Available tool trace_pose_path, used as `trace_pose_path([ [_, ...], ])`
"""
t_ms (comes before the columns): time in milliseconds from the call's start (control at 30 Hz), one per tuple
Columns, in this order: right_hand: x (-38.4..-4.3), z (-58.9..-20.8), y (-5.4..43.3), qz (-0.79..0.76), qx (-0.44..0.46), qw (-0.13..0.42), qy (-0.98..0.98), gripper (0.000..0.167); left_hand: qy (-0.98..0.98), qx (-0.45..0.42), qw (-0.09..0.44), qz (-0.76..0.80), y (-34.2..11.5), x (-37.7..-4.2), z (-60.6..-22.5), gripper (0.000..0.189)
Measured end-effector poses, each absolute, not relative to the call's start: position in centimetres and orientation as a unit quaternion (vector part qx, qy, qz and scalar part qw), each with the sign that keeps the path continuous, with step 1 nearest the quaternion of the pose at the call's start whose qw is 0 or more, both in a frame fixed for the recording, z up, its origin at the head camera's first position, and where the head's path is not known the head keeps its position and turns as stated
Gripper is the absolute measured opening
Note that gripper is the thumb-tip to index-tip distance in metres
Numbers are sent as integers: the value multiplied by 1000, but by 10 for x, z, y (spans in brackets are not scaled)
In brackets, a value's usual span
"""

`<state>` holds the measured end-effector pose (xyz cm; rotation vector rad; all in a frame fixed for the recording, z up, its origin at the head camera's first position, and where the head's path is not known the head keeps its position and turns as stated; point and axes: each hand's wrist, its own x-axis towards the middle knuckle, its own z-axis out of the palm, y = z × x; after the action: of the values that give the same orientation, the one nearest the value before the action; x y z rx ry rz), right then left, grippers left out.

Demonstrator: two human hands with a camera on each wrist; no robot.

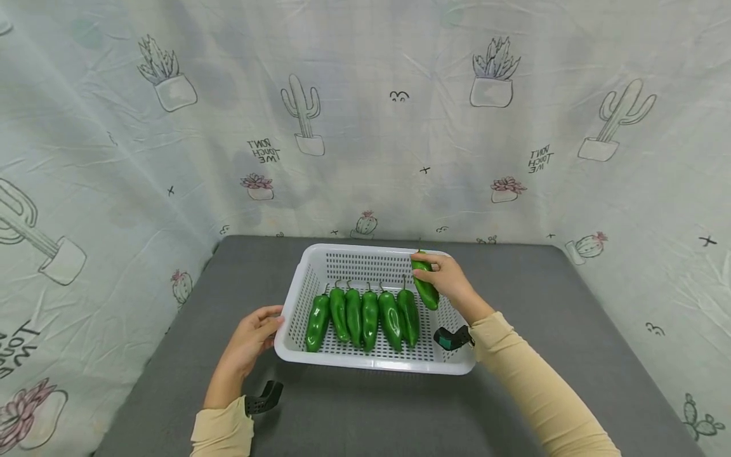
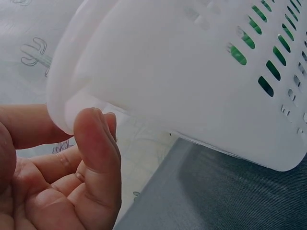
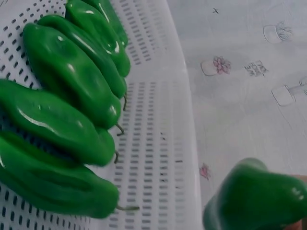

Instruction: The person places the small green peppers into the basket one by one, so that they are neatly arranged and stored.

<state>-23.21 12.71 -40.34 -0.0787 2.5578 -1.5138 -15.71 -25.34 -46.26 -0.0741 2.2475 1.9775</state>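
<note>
A white perforated plastic basket (image 1: 377, 366) holds a row of long green peppers (image 1: 370, 320) with their stems toward the far side. My right hand (image 1: 448, 279) grips one green pepper (image 1: 425, 285) above the right part of the basket. That same pepper (image 3: 256, 199) looms close at the lower right of the right wrist view, where most of the hand is out of frame. At the basket's left end, my left hand (image 1: 251, 336) holds the rim (image 2: 67, 96), with the thumb (image 2: 98, 148) on the near side and the index finger partly hidden behind the rim.
Under the basket is a dark grey table (image 1: 365, 412). A pale cloth (image 1: 365, 127) printed with cacti hangs behind the table and along both sides. Each wrist carries a black strap-mounted device, one of them (image 1: 264, 398) on the left.
</note>
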Motion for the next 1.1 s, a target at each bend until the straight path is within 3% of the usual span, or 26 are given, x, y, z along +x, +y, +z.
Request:
trace_pose_path([
  [300, -229, -414, 119, -396, -37, 110, 911, 42, 747, -23, 72, 660, -253, -156, -461, 41],
  [667, -225, -423, 119, -378, -35, 129, 916, 41, 749, -27, 76, 657, -253, -155, -460, 41],
  [1100, -226, -435, 116, -247, -63, 95, 962, 51, 752, -24, 72, 655, -253, -155, -460, 41],
])
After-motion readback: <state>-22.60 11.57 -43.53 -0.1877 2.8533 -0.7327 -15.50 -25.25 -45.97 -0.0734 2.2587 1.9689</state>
